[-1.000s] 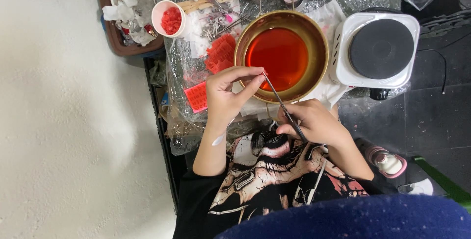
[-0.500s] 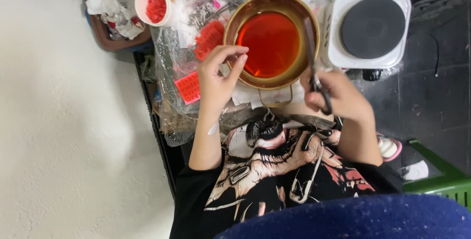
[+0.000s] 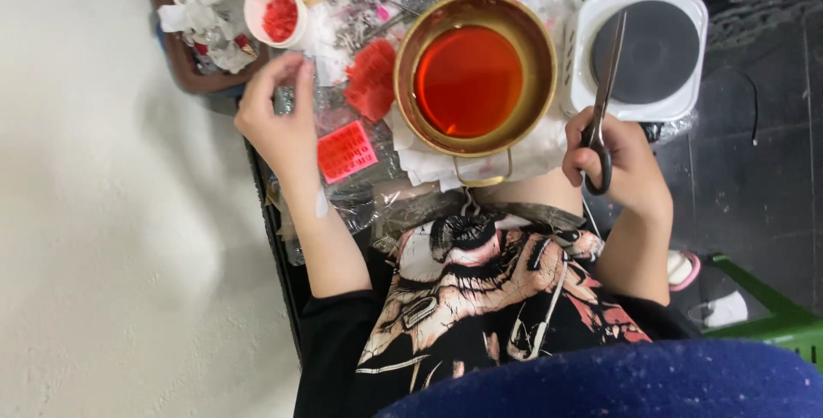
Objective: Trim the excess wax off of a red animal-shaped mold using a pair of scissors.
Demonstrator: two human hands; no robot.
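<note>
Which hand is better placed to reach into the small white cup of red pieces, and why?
Left. The left hand hovers just below the white cup; the right hand holds scissors beyond the brass bowl.

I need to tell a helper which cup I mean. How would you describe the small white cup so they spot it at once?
Start at the brass bowl of red liquid in the middle. Look to its upper left, past the red pile, to the cup just above the left hand. It is the only round white cup filled with red bits.
</note>
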